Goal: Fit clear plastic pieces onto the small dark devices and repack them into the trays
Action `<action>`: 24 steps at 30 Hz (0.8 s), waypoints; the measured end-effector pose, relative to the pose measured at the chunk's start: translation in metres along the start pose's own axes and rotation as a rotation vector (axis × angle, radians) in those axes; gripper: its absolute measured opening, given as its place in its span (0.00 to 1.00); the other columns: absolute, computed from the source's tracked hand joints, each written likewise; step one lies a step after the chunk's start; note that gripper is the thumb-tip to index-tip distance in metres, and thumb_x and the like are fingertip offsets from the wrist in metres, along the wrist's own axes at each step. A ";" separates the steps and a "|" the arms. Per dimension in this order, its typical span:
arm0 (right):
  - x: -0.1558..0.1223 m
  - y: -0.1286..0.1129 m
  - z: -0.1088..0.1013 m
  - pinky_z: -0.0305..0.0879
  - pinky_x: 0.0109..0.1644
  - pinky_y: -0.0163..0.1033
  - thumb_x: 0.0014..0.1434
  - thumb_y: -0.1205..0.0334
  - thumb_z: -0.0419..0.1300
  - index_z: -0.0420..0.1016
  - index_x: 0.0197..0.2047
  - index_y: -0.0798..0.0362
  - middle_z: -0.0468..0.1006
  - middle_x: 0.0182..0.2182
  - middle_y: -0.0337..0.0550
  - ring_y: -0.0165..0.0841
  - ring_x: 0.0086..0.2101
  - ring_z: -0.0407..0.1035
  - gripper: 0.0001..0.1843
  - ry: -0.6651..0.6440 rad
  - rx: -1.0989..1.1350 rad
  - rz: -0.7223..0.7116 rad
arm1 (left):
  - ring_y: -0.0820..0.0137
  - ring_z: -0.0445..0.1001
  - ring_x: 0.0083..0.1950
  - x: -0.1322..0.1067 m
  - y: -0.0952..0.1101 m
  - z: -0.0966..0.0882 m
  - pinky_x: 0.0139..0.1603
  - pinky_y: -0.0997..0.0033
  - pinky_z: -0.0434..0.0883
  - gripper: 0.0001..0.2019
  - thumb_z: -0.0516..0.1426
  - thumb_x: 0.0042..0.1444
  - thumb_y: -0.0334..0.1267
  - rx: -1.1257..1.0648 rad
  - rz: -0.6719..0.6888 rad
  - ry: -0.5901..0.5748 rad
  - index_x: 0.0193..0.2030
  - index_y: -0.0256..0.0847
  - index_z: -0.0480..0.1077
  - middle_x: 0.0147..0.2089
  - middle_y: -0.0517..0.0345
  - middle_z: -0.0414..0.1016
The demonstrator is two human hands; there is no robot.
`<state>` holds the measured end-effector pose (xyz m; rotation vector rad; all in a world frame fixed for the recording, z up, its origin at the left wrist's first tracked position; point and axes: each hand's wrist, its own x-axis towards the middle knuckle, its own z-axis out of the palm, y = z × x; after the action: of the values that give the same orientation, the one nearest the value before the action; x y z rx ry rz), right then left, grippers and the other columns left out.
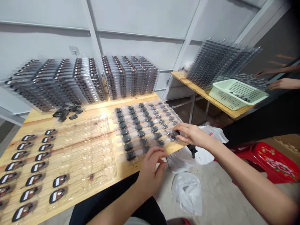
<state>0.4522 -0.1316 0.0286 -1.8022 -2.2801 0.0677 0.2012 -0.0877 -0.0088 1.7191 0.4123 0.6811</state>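
A clear blister tray [118, 137] holds rows of small black plastic parts [138, 127] on the wooden table [124, 168]. At its right front corner, my right hand [193, 134] has its fingertips closed on a black plastic part [175, 132]. My left hand [152, 168] rests by the tray's front edge, fingers loosely bent and the thumb apart, with nothing visible in them. Left of that tray lies another clear tray [90, 147]. Its left side carries rows of black oval pieces [57, 195] with white and orange faces; cavities toward the right are bare.
Stacks of filled trays [131, 78] stand along the wall, beside loose black parts [67, 112]. On a second table [182, 79] are more trays [215, 62] and a pale green basket [225, 97]. Another person's hand [283, 83] is there. White bags [187, 193] and a red stool [269, 161] occupy the floor.
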 end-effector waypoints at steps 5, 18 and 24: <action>0.001 0.005 0.017 0.63 0.43 0.43 0.59 0.64 0.48 0.68 0.42 0.61 0.68 0.37 0.53 0.37 0.39 0.63 0.13 -0.033 -0.048 -0.107 | 0.64 0.63 0.50 0.019 0.001 0.008 0.51 0.61 0.66 0.12 0.49 0.55 0.27 0.437 0.247 -0.133 0.45 0.37 0.64 0.48 0.46 0.64; -0.004 0.023 0.022 0.55 0.50 0.45 0.58 0.61 0.51 0.71 0.42 0.58 0.67 0.37 0.50 0.37 0.45 0.57 0.13 -0.034 0.061 -0.151 | 0.47 0.52 0.59 0.052 -0.016 0.038 0.57 0.45 0.53 0.18 0.59 0.48 0.34 0.903 0.357 -0.289 0.47 0.35 0.63 0.57 0.39 0.57; -0.008 0.022 0.025 0.56 0.47 0.43 0.57 0.62 0.54 0.72 0.43 0.57 0.67 0.37 0.49 0.36 0.42 0.58 0.12 -0.035 0.117 -0.064 | 0.50 0.53 0.58 0.057 -0.021 0.043 0.57 0.42 0.49 0.21 0.61 0.46 0.37 0.861 0.348 -0.281 0.47 0.37 0.63 0.55 0.40 0.59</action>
<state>0.4696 -0.1309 -0.0009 -1.6813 -2.3048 0.2191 0.2739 -0.0805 -0.0231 2.7094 0.2117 0.5160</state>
